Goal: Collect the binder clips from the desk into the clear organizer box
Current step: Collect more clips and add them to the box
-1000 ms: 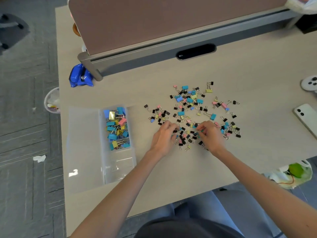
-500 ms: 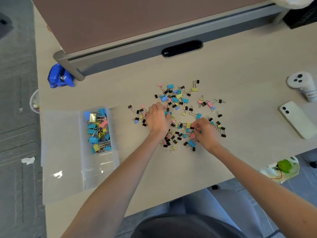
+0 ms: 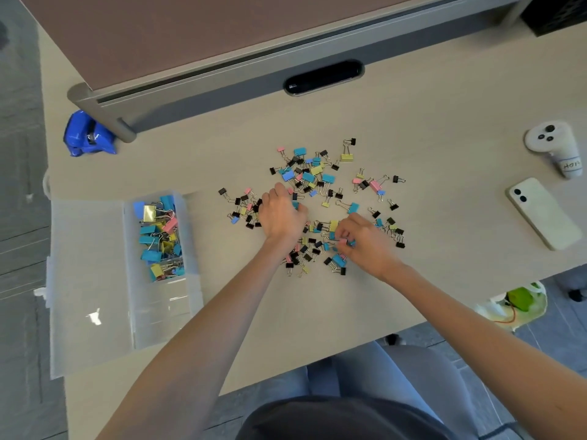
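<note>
Several small binder clips (image 3: 313, 177) in black, blue, pink and yellow lie scattered over the middle of the desk. My left hand (image 3: 281, 214) lies knuckles-up on the left part of the pile, its fingers curled around clips, a blue one showing at the fingertips. My right hand (image 3: 365, 241) is at the pile's near edge and pinches a small pink clip with its fingertips. The clear organizer box (image 3: 187, 271) stands open on the left of the desk, with larger clips filling its far end. Its lid (image 3: 87, 281) lies flat beside it.
A white phone (image 3: 544, 214) and a white controller (image 3: 554, 144) lie at the right of the desk. A blue object (image 3: 87, 136) sits at the far left, by the grey partition (image 3: 222, 87). The desk's near edge runs just behind my forearms.
My left hand has moved away from me and to the left across the pile. My right hand has stayed at the near edge, picking among the clips. The camera view has shifted.
</note>
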The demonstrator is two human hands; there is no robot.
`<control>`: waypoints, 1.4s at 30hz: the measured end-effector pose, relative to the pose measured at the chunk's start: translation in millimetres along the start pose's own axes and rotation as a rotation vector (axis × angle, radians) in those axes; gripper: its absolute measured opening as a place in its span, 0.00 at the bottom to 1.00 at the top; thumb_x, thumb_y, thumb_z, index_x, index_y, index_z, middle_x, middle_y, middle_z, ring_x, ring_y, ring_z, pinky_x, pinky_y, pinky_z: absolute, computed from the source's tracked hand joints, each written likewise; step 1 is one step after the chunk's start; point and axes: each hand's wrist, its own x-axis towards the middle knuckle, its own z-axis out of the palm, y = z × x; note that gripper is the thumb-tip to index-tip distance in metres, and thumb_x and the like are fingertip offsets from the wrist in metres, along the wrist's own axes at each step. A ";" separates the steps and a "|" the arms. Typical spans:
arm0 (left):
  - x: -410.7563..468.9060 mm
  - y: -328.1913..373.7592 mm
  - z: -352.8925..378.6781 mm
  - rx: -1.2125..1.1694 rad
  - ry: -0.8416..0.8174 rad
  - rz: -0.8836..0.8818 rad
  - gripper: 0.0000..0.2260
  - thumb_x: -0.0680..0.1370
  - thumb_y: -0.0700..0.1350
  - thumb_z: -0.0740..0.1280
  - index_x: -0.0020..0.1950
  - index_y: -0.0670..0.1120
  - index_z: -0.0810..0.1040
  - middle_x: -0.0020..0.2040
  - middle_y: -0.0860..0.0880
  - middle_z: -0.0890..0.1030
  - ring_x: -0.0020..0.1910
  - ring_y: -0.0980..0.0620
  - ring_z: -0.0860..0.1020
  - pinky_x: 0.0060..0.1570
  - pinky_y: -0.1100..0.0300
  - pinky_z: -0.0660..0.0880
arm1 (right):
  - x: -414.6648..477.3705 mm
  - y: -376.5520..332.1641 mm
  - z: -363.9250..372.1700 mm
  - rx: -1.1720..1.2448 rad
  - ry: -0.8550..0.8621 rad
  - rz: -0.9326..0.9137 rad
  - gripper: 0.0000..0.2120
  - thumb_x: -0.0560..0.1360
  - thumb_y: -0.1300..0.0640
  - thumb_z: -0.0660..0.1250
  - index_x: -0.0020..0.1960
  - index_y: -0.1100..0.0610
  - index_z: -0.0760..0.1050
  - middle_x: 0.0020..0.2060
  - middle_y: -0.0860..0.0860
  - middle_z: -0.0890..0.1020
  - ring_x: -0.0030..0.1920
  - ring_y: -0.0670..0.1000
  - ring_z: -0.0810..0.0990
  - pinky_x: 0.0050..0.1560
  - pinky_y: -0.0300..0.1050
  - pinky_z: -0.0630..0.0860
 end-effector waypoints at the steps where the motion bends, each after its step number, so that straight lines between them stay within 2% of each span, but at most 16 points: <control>1: -1.9 -1.2 -2.1 -0.045 0.007 0.019 0.14 0.73 0.46 0.67 0.56 0.41 0.73 0.50 0.47 0.78 0.49 0.48 0.75 0.41 0.55 0.75 | -1.1 -2.0 -0.4 -0.028 -0.055 -0.048 0.10 0.72 0.54 0.71 0.51 0.53 0.75 0.48 0.46 0.73 0.47 0.48 0.75 0.41 0.45 0.76; 6: -5.5 -14.3 -10.8 -0.293 -0.091 0.006 0.14 0.73 0.48 0.68 0.58 0.46 0.76 0.50 0.50 0.76 0.50 0.52 0.74 0.43 0.57 0.75 | -5.6 -7.0 -4.7 -0.151 -0.218 -0.159 0.16 0.71 0.56 0.72 0.57 0.52 0.75 0.55 0.47 0.73 0.55 0.47 0.73 0.44 0.42 0.72; 9: -7.4 -19.8 -17.9 -0.578 -0.241 -0.148 0.13 0.74 0.48 0.69 0.57 0.46 0.79 0.46 0.51 0.78 0.45 0.55 0.76 0.45 0.59 0.75 | -6.7 -7.6 -7.8 -0.255 -0.260 -0.227 0.18 0.72 0.62 0.69 0.60 0.52 0.75 0.58 0.47 0.72 0.59 0.47 0.71 0.47 0.39 0.69; 11: -8.6 -22.4 -24.5 -0.739 -0.324 -0.254 0.11 0.75 0.47 0.69 0.55 0.46 0.80 0.46 0.53 0.79 0.45 0.57 0.76 0.46 0.63 0.73 | -4.6 -8.9 -7.9 -0.295 -0.260 -0.252 0.19 0.72 0.65 0.67 0.60 0.52 0.75 0.57 0.48 0.73 0.60 0.48 0.72 0.49 0.41 0.72; 14: -10.6 -28.8 -38.2 -1.004 -0.485 -0.400 0.10 0.77 0.46 0.68 0.54 0.42 0.81 0.40 0.51 0.78 0.41 0.54 0.75 0.45 0.62 0.73 | -0.5 -12.1 -5.2 -0.317 -0.255 -0.278 0.17 0.72 0.65 0.66 0.59 0.52 0.76 0.56 0.49 0.74 0.59 0.49 0.72 0.49 0.42 0.73; 17: -14.1 -38.1 -48.8 -1.210 -0.625 -0.430 0.11 0.79 0.44 0.66 0.57 0.39 0.79 0.47 0.46 0.82 0.47 0.51 0.80 0.51 0.59 0.77 | 0.9 -12.5 -1.8 -0.350 -0.224 -0.293 0.15 0.74 0.63 0.66 0.60 0.52 0.75 0.55 0.49 0.74 0.59 0.49 0.72 0.50 0.39 0.70; 21: -23.8 -42.1 -51.1 -1.300 -0.686 -0.431 0.09 0.79 0.40 0.64 0.57 0.39 0.78 0.55 0.40 0.82 0.54 0.46 0.81 0.59 0.53 0.76 | 0.4 -8.7 5.2 -0.361 -0.170 -0.307 0.16 0.73 0.65 0.65 0.58 0.53 0.74 0.54 0.49 0.76 0.57 0.50 0.73 0.55 0.47 0.73; 24: -27.8 -39.6 -49.5 -1.302 -0.704 -0.425 0.10 0.80 0.40 0.61 0.58 0.39 0.76 0.55 0.41 0.82 0.55 0.46 0.81 0.61 0.52 0.75 | -0.6 -10.1 6.4 -0.168 -0.038 -0.218 0.12 0.72 0.64 0.67 0.53 0.54 0.76 0.49 0.47 0.78 0.50 0.48 0.74 0.58 0.48 0.72; 26: -28.5 -37.7 -47.3 -1.242 -0.712 -0.386 0.12 0.80 0.42 0.61 0.61 0.39 0.76 0.55 0.43 0.83 0.56 0.47 0.81 0.62 0.52 0.75 | -0.7 -13.0 2.7 0.082 0.041 -0.046 0.10 0.72 0.64 0.69 0.51 0.54 0.76 0.45 0.46 0.77 0.46 0.45 0.75 0.53 0.44 0.75; 28: -27.7 -34.9 -46.3 -1.211 -0.713 -0.364 0.14 0.80 0.45 0.62 0.63 0.40 0.76 0.56 0.45 0.83 0.58 0.49 0.80 0.63 0.51 0.74 | 2.2 -15.8 -3.6 0.342 0.097 0.150 0.10 0.71 0.65 0.69 0.51 0.55 0.76 0.45 0.47 0.77 0.47 0.46 0.77 0.49 0.39 0.76; 32: -25.4 -27.6 -46.4 -1.197 -0.674 -0.363 0.14 0.80 0.47 0.64 0.64 0.43 0.75 0.57 0.49 0.83 0.59 0.53 0.79 0.65 0.50 0.71 | 8.5 -16.0 -18.8 0.859 0.101 0.449 0.12 0.72 0.72 0.62 0.54 0.64 0.74 0.43 0.53 0.75 0.44 0.51 0.77 0.42 0.39 0.76; 35: -25.6 -22.3 -48.0 -1.132 -0.597 -0.322 0.14 0.76 0.49 0.68 0.60 0.45 0.79 0.57 0.50 0.82 0.61 0.52 0.77 0.68 0.50 0.68 | 10.9 -15.1 -25.7 1.063 0.065 0.576 0.13 0.70 0.74 0.55 0.46 0.61 0.73 0.38 0.55 0.74 0.37 0.51 0.74 0.35 0.40 0.71; 36: -25.7 -20.2 -48.7 -1.111 -0.575 -0.324 0.16 0.74 0.52 0.70 0.59 0.47 0.81 0.57 0.50 0.82 0.61 0.51 0.77 0.68 0.49 0.68 | 11.7 -13.6 -25.9 1.028 0.053 0.591 0.13 0.70 0.74 0.56 0.44 0.60 0.73 0.39 0.54 0.75 0.38 0.49 0.72 0.35 0.40 0.68; 38: -24.7 -18.9 -47.9 -1.064 -0.548 -0.339 0.19 0.68 0.56 0.72 0.56 0.50 0.82 0.56 0.51 0.83 0.60 0.51 0.78 0.67 0.47 0.69 | 11.8 -9.7 -23.8 0.808 -0.001 0.526 0.10 0.71 0.72 0.60 0.45 0.58 0.73 0.43 0.52 0.76 0.42 0.47 0.73 0.39 0.39 0.71; 40: -24.3 -17.4 -47.1 -1.081 -0.539 -0.327 0.15 0.73 0.51 0.70 0.57 0.47 0.81 0.55 0.49 0.83 0.57 0.50 0.79 0.65 0.49 0.71 | 10.2 -6.4 -19.6 0.422 -0.057 0.370 0.09 0.71 0.64 0.69 0.48 0.54 0.73 0.44 0.50 0.78 0.45 0.47 0.76 0.44 0.44 0.76; 42: -24.7 -17.0 -44.8 -1.153 -0.544 -0.333 0.11 0.79 0.41 0.64 0.59 0.42 0.78 0.53 0.44 0.83 0.52 0.48 0.82 0.60 0.52 0.76 | 8.0 -6.7 -14.3 0.059 -0.080 0.250 0.12 0.70 0.57 0.72 0.51 0.51 0.73 0.46 0.47 0.76 0.46 0.48 0.76 0.40 0.45 0.75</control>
